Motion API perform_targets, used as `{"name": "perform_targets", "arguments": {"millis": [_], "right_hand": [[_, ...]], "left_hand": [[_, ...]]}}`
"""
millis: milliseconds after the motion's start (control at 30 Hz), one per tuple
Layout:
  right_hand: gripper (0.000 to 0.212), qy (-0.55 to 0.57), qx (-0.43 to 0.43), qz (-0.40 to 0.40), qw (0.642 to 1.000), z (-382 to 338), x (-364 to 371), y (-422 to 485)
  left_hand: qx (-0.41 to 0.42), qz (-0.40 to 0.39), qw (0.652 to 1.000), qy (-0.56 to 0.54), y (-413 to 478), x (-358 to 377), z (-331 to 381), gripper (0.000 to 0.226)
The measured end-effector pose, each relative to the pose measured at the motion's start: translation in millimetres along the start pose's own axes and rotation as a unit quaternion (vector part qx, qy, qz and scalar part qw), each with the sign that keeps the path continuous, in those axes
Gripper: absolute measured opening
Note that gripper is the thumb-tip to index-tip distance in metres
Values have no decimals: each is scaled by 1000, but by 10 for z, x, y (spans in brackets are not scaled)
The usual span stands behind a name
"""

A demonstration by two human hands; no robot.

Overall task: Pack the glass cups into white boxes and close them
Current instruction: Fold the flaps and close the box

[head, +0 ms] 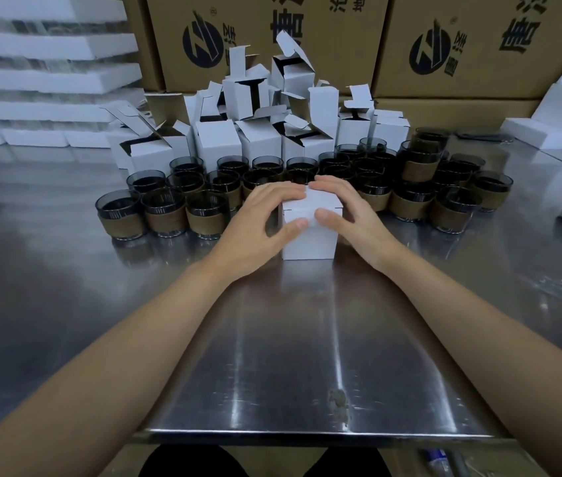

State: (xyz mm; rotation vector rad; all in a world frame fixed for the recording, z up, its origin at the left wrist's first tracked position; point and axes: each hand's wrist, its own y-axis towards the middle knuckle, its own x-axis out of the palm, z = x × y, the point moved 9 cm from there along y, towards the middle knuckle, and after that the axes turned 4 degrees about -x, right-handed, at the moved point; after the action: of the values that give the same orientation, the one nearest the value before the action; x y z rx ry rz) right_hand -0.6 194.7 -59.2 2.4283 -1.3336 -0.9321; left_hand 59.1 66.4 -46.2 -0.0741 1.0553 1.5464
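White box [310, 239], left hand [259, 224] and right hand [349, 215] curled round it — brown cartons [343, 53] behind, black Chinese print.

Reflective stainless-steel bench [290, 339]. Brown black-printed cardboard cartons [462, 46] along back. Stacked white foam trays [42, 74] far left; white foam blocks [548, 125] far right.

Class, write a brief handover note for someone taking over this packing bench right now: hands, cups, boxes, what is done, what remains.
Left hand holds the white box from its left, fingers over the top, thumb on the front.
Right hand: same grip from the right.
The box stands upright on the steel table, top flap down.
Done: this box looks closed; contents hidden.
Left: many glass cups stand unpacked behind it; open boxes piled behind them.
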Motion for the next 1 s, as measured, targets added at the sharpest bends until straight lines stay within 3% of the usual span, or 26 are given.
{"name": "perform_targets", "arguments": {"millis": [300,600,733,933,1000], "right_hand": [[18,-39,-101,113,988,-266,-112,-17],[24,-76,-98,57,991,-219,-95,-25],[22,-31,-59,38,997,-185,4,43],[11,-29,-46,52,997,-184,-34,8],[10,-41,-37,41,998,-144,-94,-31]], "left_hand": [[-4,82,997,4,16,-86,79,33],[-32,42,999,-12,19,-84,63,22],[-78,10,995,-53,32,9,38,17],[-106,57,990,-72,-25,-15,-68,17],[-114,44,989,-78,-47,-10,-132,27]]}}
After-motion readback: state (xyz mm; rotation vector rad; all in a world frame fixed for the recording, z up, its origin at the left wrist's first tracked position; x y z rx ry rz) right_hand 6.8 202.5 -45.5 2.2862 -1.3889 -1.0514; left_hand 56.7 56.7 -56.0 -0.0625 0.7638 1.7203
